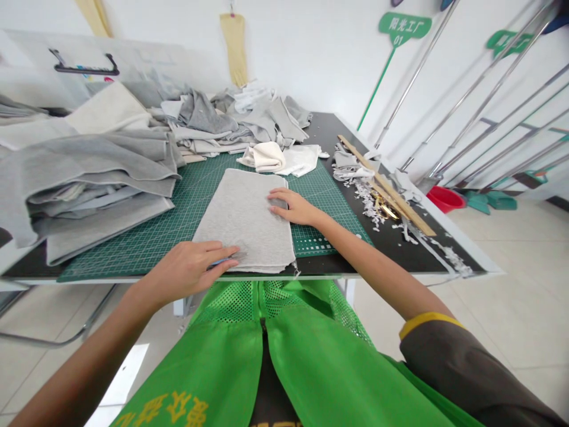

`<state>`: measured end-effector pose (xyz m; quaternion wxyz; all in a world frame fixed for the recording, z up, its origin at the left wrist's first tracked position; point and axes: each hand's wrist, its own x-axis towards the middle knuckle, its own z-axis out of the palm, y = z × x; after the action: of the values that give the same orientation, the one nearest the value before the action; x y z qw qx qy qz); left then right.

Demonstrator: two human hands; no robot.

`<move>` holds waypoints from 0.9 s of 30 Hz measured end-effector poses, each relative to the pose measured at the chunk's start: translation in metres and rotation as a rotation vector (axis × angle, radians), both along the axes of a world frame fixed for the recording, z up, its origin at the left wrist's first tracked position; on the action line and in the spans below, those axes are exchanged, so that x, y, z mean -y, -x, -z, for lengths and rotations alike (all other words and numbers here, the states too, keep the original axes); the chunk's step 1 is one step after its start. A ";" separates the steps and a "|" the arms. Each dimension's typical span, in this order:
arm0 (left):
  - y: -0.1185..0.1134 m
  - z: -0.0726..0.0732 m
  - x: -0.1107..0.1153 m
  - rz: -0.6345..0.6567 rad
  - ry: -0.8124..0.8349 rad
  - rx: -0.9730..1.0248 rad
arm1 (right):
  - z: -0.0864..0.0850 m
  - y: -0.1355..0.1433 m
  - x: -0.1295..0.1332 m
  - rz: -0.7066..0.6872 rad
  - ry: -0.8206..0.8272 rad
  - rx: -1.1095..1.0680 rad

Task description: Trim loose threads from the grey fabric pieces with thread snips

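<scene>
- green cutting mat [178, 219] on a black table [427, 249]
- stacked grey fabric [89, 178] at the left
- wooden ruler [386, 187] among fabric scraps [368, 204]
- red basin [446, 198] on the floor

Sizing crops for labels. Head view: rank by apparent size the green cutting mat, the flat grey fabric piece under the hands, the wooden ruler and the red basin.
1. Green cutting mat
2. Grey fabric piece
3. Wooden ruler, long but thin
4. Red basin, partly hidden by the table edge and farther off, so its rank is unsure
</scene>
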<state>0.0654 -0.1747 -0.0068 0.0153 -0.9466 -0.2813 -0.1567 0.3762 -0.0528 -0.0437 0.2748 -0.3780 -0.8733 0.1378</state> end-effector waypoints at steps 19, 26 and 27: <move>-0.001 0.000 0.002 0.000 -0.055 -0.025 | 0.001 -0.001 0.000 -0.012 -0.001 -0.010; 0.000 0.002 0.001 0.015 -0.069 -0.021 | 0.000 -0.001 0.000 -0.013 0.001 -0.012; 0.001 0.002 0.001 0.016 -0.065 -0.018 | 0.001 -0.001 -0.001 -0.013 0.003 -0.014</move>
<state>0.0649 -0.1754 -0.0085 0.0475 -0.9492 -0.2682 -0.1575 0.3768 -0.0521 -0.0442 0.2796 -0.3718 -0.8735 0.1434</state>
